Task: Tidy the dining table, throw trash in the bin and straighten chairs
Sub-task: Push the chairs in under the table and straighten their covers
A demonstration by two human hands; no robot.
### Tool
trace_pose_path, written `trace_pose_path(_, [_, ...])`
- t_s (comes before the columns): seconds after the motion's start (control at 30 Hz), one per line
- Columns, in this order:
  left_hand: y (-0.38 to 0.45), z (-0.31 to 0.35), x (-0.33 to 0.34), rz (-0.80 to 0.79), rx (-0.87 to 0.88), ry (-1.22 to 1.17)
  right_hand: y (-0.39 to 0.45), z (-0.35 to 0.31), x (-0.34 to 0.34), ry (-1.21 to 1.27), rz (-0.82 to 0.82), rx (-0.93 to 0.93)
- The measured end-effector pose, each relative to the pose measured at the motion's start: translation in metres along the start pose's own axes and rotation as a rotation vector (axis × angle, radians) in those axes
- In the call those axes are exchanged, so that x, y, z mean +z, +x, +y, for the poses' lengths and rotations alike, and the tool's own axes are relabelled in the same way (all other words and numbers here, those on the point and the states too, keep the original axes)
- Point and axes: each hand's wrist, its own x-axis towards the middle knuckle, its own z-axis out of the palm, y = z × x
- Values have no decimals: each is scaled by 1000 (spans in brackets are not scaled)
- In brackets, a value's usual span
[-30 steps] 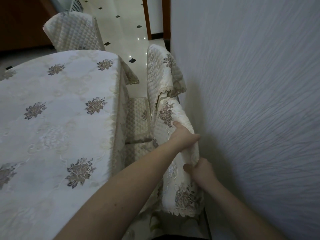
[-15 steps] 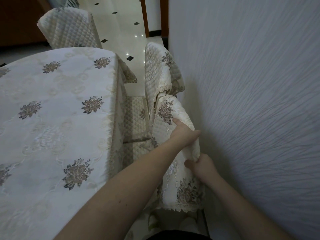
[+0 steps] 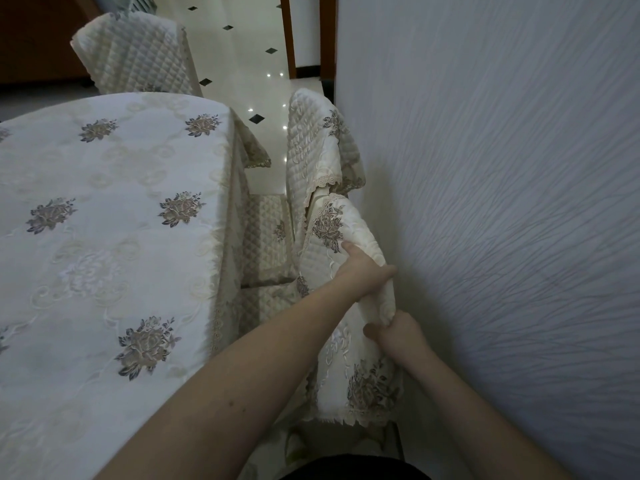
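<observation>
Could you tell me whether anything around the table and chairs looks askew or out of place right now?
Only the near chair by the wall: its quilted cover is bunched and slanted, gripped by the left hand and right hand. The tablecloth lies flat, with no trash visible.

No text, label, brand, number or sign can be read anywhere in the view; the fabrics carry only embroidered flower patterns.
</observation>
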Motion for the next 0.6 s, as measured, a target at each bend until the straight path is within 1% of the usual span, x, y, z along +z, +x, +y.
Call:
trace_pose_path(0.17, [-5, 1, 0, 3, -19, -38, -3, 4, 4, 47, 27, -14])
trace_pose_path(0.3, [-10, -6, -3, -19, 0, 5, -5, 10, 8, 95, 33, -42])
trace_pose_path(0.37, [-13, -14, -7, -20, 68, 49, -8, 9, 7, 117, 49, -34])
trace_pose_path(0.5, [-20, -44, -29, -52, 299, 129, -9, 9, 8, 148, 117, -86])
trace_pose_path(0.6, [-27, -70, -50, -71, 331, 127, -10, 5, 11, 178, 121, -98])
